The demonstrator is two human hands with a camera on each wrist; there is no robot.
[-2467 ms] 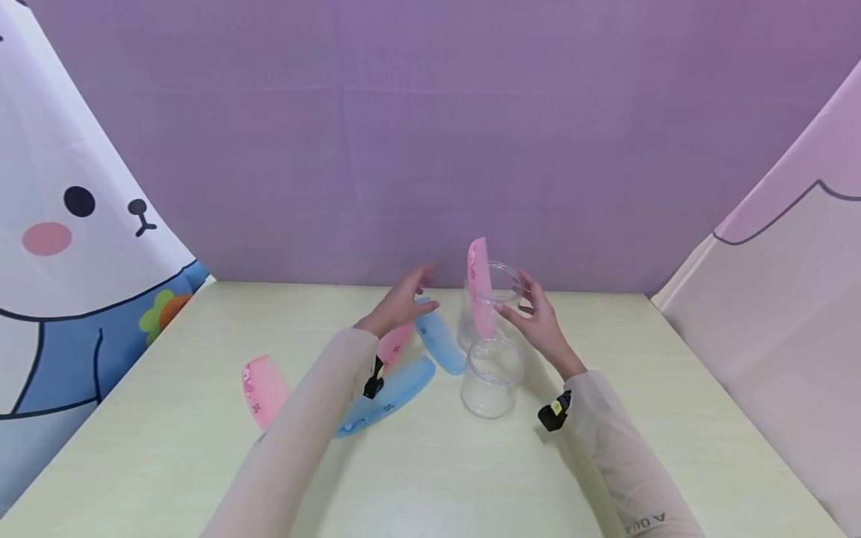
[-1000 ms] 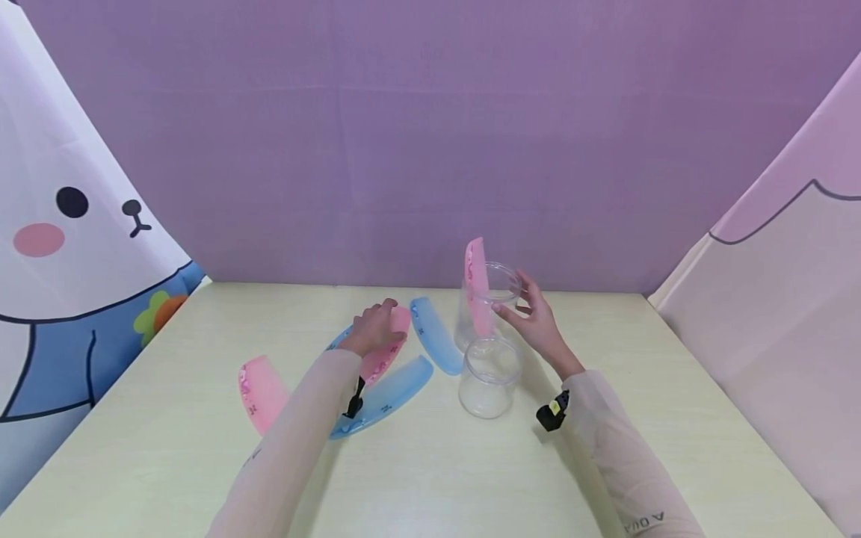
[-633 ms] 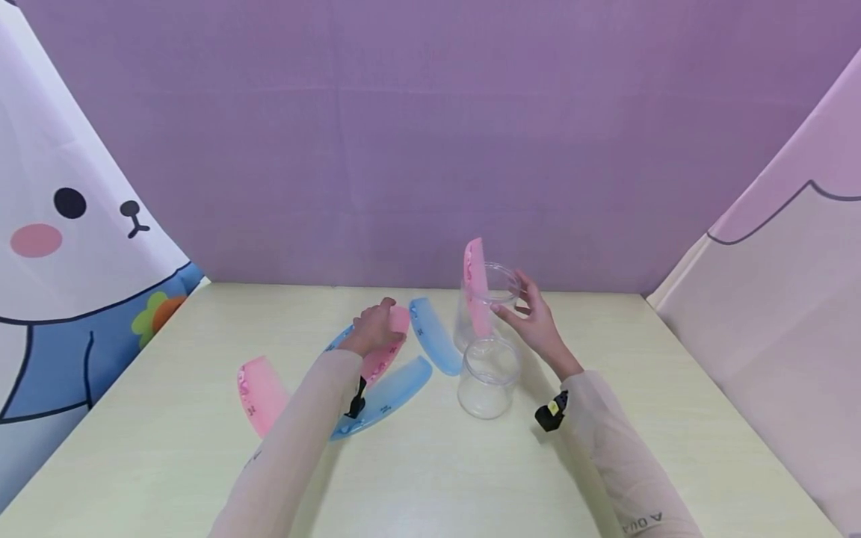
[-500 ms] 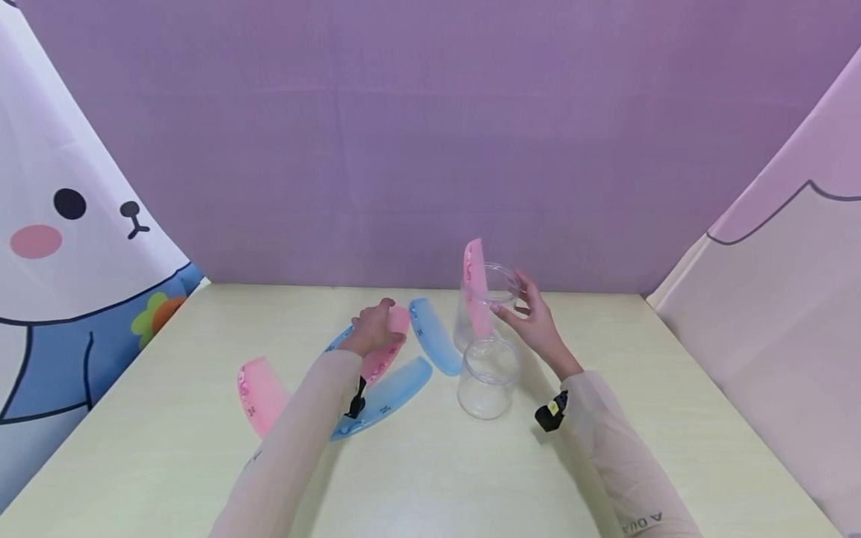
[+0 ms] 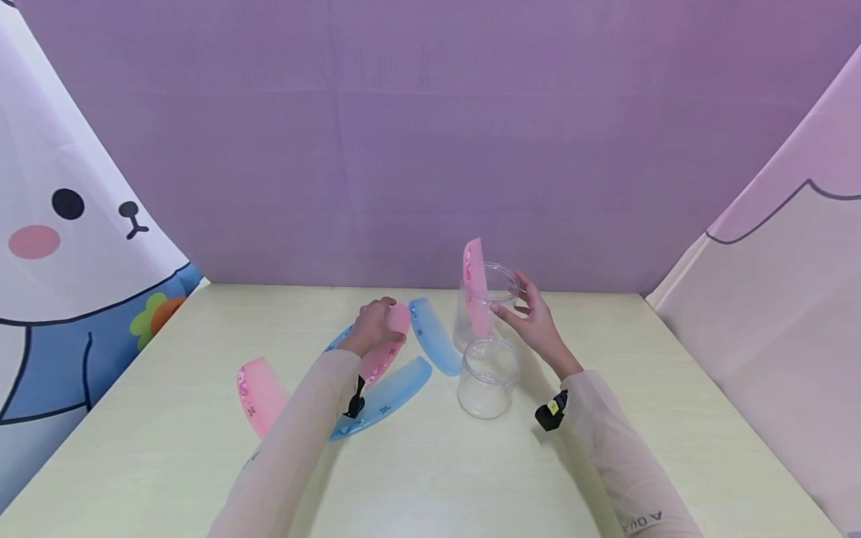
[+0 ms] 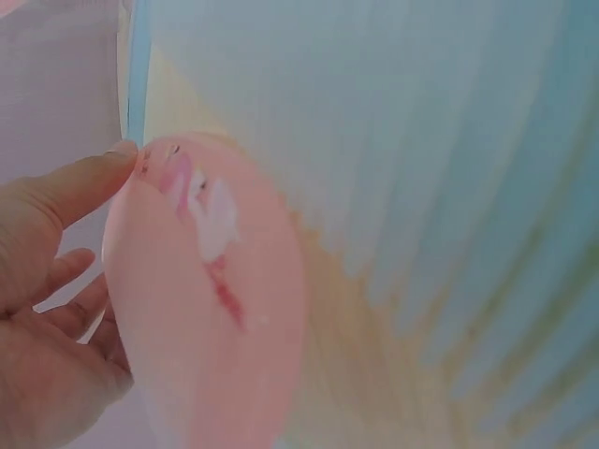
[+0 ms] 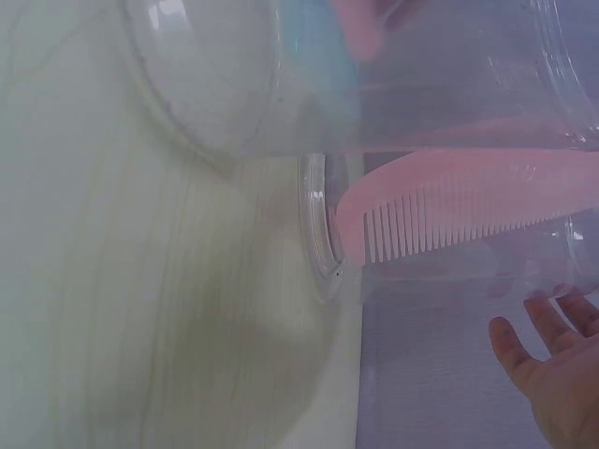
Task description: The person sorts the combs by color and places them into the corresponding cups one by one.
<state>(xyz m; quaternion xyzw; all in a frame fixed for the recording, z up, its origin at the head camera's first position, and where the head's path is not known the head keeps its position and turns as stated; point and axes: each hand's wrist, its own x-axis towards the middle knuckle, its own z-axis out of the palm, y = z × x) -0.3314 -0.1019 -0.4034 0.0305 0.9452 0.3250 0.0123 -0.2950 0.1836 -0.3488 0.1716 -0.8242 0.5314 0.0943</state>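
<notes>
My left hand (image 5: 372,326) pinches a pink comb (image 5: 378,365) amid several combs on the table. In the left wrist view, the thumb lies at the edge of that comb (image 6: 201,299), with other fingers behind it. My right hand (image 5: 534,317) holds the farther clear plastic jar (image 5: 464,317) near its rim, thumb in front and fingers around the far side. Another pink comb (image 5: 475,280) stands upright in this jar, its top sticking out above the rim. In the right wrist view, its teeth show through the clear wall and the fingertips (image 7: 538,309) are right at the jar.
A second clear jar (image 5: 487,396) stands just in front of the first. Blue combs (image 5: 436,338) (image 5: 390,400) lie on both sides of the held comb, with another blue one (image 5: 338,338) partly under the left hand. A pink comb (image 5: 261,396) lies farther left. A purple curtain (image 5: 430,149) closes off the back.
My left hand has moved left and down from beside the jar onto the pink comb and taken hold of it. The right hand stays on the farther jar.
</notes>
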